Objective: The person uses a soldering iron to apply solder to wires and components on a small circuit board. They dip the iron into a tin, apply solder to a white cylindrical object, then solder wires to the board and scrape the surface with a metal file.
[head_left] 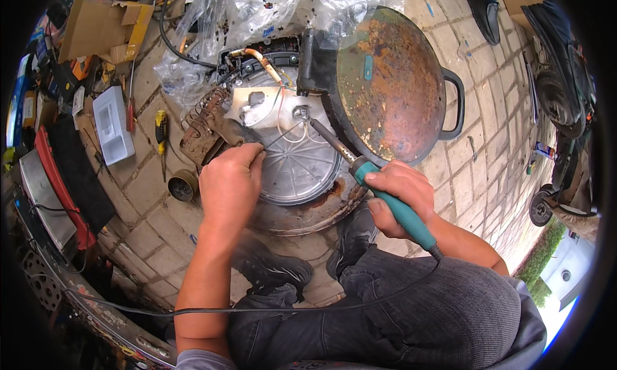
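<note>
My right hand grips a teal soldering iron, its tip at a small metal joint on a pale plate inside an opened round metal appliance. My left hand pinches a thin grey wire that runs toward that tip. Thin leads cross the plate from an orange-sleeved cable. A rusty coil-wound part lies beside my left hand. The appliance's rusty round lid with a black handle rests open to the right.
Around me on pavers are plastic sheeting, a cardboard box, a plastic tray, a yellow screwdriver, a small tin and a red-black case. A person's shoe and wheeled gear are at right.
</note>
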### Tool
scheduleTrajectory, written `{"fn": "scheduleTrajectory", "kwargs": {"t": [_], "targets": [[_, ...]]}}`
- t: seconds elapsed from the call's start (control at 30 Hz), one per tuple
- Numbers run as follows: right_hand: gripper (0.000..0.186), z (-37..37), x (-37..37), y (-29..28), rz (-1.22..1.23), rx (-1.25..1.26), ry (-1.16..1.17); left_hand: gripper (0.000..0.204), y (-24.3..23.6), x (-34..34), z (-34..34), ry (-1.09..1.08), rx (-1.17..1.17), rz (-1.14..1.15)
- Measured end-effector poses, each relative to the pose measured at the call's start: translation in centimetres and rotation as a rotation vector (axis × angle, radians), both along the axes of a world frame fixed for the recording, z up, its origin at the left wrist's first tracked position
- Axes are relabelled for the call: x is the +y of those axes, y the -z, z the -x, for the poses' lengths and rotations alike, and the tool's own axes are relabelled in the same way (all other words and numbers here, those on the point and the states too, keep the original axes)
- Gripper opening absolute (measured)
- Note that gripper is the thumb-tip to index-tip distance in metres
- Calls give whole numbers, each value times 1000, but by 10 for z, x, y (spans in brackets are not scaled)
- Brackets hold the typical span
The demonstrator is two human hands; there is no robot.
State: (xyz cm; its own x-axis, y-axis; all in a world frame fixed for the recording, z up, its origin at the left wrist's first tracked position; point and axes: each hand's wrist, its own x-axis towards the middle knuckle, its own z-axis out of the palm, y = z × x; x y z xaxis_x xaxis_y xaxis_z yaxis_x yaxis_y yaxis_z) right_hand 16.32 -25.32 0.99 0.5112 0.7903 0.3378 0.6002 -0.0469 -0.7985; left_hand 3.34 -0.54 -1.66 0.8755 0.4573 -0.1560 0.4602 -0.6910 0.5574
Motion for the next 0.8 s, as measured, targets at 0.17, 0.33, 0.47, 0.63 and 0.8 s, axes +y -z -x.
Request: {"fn": "scheduleTrajectory", "kwargs": {"t": [0.17, 0.33, 0.47, 0.63, 0.8], "targets": [[38, 2, 5, 2, -5, 60, 51, 9, -1, 0, 0, 2, 7, -5], [36, 2, 4, 1, 34, 74, 57, 13, -7, -1, -4, -14, 92, 24], [35, 1, 5, 4, 24, 82, 60, 13, -6, 0, -6, -8, 103, 27], [35, 1, 4, 2, 38, 83, 48, 13, -7, -1, -4, -9, 107, 15], [35, 0, 6, 2, 37, 79, 51, 13, -7, -1, -6, -14, 113, 20]]}}
